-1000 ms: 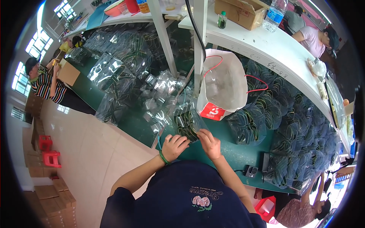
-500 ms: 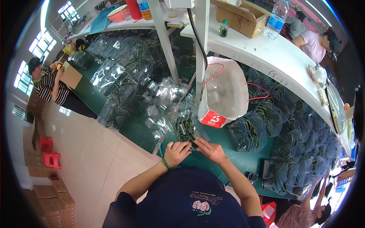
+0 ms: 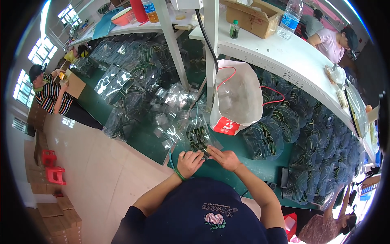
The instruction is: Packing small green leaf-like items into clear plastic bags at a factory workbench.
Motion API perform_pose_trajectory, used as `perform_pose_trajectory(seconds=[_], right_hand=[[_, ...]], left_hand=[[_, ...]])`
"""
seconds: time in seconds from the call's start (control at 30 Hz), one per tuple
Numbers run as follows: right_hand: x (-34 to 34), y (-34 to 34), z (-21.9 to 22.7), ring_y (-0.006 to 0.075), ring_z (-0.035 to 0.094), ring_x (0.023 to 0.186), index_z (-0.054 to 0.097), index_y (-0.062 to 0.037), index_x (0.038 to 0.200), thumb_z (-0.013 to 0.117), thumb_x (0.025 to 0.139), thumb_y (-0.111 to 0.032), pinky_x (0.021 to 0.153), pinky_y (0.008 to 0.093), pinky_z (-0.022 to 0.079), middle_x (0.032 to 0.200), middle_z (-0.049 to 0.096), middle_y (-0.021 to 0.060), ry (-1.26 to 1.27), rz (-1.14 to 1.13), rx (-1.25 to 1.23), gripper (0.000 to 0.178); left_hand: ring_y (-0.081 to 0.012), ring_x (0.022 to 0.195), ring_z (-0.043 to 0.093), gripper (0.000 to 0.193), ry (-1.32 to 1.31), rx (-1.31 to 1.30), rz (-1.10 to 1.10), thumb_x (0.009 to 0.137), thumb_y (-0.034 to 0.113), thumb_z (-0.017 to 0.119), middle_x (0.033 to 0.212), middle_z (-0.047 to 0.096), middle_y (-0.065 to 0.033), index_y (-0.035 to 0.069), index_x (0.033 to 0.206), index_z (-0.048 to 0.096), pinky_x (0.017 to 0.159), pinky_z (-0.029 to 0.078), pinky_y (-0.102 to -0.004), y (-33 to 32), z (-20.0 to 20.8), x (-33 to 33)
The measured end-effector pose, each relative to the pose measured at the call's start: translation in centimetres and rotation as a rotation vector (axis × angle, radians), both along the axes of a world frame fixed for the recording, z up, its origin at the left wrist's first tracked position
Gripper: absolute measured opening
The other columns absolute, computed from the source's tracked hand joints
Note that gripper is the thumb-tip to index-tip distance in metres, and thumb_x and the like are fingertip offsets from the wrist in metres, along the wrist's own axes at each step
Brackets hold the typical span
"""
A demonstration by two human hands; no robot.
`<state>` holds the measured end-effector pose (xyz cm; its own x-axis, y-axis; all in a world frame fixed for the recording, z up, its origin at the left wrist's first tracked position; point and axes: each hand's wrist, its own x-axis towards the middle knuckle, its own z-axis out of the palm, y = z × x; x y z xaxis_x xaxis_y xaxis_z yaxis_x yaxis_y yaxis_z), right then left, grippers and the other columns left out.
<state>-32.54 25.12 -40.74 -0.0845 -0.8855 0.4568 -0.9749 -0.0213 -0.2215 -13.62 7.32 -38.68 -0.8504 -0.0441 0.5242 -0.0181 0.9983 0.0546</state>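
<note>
At the near edge of the green table, both hands meet at the open end of a clear plastic bag (image 3: 215,143) with dark, coiled, cable-like pieces (image 3: 198,134) inside. My left hand (image 3: 190,164), with a green bangle (image 3: 179,174) at the wrist, is closed with curled fingers on the bag's near edge. My right hand (image 3: 224,159) lies against the bag's right side, its fingers pressed together on the plastic. The exact grip of the fingertips is partly hidden. Small clear packets (image 3: 164,126) lie scattered just beyond my left hand.
A white paper bag (image 3: 237,97) with red handles stands beyond my right hand. Many bagged dark coils (image 3: 317,150) cover the table's right side; more bagged pieces (image 3: 130,77) lie at far left. A white shelf (image 3: 260,49) on posts (image 3: 211,53) crosses behind. Co-workers sit or stand around.
My right hand's fingers have slid slightly inward and flattened on the bag. My left hand stays at the bag's edge. The whole view has shifted a little.
</note>
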Motion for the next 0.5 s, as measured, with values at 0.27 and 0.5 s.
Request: perform_pose_trajectory(seconds=[0.27, 0.5], right_hand=[[2.6, 0.6, 2.4, 0.0241, 0.079, 0.088, 0.053, -0.0167, 0.156, 0.077, 0.095, -0.025, 0.067, 0.0379, 0.064, 0.151, 0.065, 0.0067, -0.219, -0.132, 0.014, 0.066], [5.9, 0.8, 4.4, 0.0336, 0.075, 0.089, 0.060, -0.0177, 0.146, 0.075, 0.093, -0.019, 0.070, 0.0428, 0.063, 0.126, 0.069, 0.0073, -0.516, -0.343, -0.020, 0.054]], left_hand=[[-0.0213, 0.111, 0.061, 0.041, 0.000, 0.031, 0.004, 0.092, 0.035, 0.079, 0.123, 0.071, 0.0007, 0.015, 0.128, 0.075, 0.099, 0.037, -0.0449, 0.7, 2.0, 0.8], [-0.0220, 0.111, 0.062, 0.022, -0.031, 0.076, -0.099, 0.093, 0.027, 0.075, 0.115, 0.072, 0.0043, 0.016, 0.113, 0.075, 0.099, 0.037, -0.0466, -0.2, 1.8, 0.9]])
